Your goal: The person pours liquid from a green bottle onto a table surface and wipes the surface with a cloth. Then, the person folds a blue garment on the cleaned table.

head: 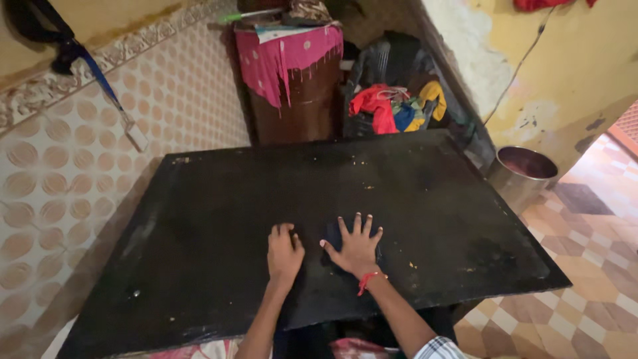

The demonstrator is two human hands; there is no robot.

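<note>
Both hands flat on black worktop (199, 219), near front edge. Left hand (284, 254) fingers curled, grip holds nothing. Right hand (357, 248) splayed, pressing dark cloth (332, 236); grip wide. Bare slab all around hands; left edge near tiled wall (73, 193). Steel pot (525, 174) on floor off right corner, contents unclear. Dark basket (392, 63) behind holds coloured clothes (392, 110).
</note>
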